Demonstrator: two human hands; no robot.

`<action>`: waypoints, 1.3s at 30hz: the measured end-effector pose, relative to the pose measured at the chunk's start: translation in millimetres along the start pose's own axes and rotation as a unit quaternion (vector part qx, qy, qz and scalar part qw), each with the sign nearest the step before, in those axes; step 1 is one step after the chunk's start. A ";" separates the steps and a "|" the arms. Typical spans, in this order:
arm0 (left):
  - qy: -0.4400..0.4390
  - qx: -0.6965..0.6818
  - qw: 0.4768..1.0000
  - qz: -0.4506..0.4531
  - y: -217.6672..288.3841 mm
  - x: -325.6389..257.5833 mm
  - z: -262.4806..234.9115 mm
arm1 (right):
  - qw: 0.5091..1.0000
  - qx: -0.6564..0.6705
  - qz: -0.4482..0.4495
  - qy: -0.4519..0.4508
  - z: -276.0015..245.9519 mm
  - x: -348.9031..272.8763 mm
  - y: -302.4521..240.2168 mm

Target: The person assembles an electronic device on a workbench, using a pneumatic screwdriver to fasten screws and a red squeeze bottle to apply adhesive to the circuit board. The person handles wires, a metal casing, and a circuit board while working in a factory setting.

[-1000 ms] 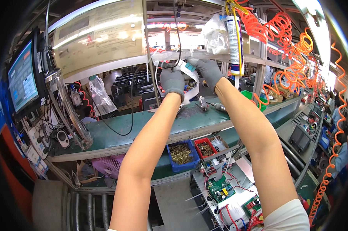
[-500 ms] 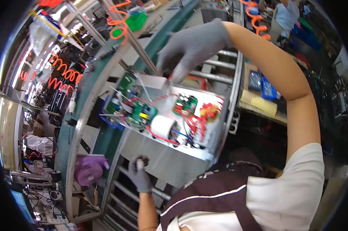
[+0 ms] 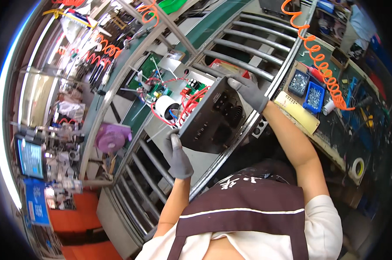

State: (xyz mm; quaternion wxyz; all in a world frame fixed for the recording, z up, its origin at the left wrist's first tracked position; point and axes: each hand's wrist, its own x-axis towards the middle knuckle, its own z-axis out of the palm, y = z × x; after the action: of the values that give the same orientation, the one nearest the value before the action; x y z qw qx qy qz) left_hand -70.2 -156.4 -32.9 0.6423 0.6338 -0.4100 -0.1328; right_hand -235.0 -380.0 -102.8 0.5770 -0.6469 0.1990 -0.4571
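Note:
A black panel (image 3: 217, 117) with vents and small openings stands tilted, its dark outer face toward me. My left hand (image 3: 178, 158), in a grey glove, grips its near left corner. My right hand (image 3: 248, 93), gloved the same way, closes over its far upper corner. Behind the panel lie green circuit boards (image 3: 154, 91) and a white cylindrical part (image 3: 165, 106). Red wires (image 3: 191, 104) run from the boards to the panel's inner side, which is mostly hidden.
Metal rollers (image 3: 252, 50) of a conveyor run beneath and beyond the unit. A purple fan (image 3: 112, 138) stands at the left. On the right bench are a blue bin of screws (image 3: 314, 96), a yellow pad (image 3: 296, 113), a tape roll (image 3: 357, 168) and a hanging orange coiled hose (image 3: 317, 58).
My right hand has come down from above the unit's far side, and my left hand has moved up to the panel. Both now grip the panel, whose black face has come into view.

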 end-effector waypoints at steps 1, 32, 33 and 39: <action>0.050 0.022 0.999 -0.002 2.5 -4.3 11.2 | 1.000 0.018 -0.010 0.009 1.4 -3.5 1.9; -0.256 0.161 0.934 0.188 0.1 -156.5 299.4 | 0.736 -0.480 0.304 0.368 -367.7 -268.3 86.3; -0.310 0.121 0.929 0.163 -6.9 -170.5 311.6 | 0.760 -0.462 0.268 0.372 -374.2 -274.8 96.3; -0.428 -0.001 0.892 -0.148 -54.0 -219.1 381.3 | 0.872 -0.172 0.257 0.379 -361.1 -312.6 45.7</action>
State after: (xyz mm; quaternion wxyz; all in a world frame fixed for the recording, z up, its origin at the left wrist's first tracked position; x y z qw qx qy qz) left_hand -454.1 -282.7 -214.5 0.3784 0.5685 -0.5466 -0.4847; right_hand -676.4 -350.1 -288.6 0.4340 -0.4390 0.6371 -0.4615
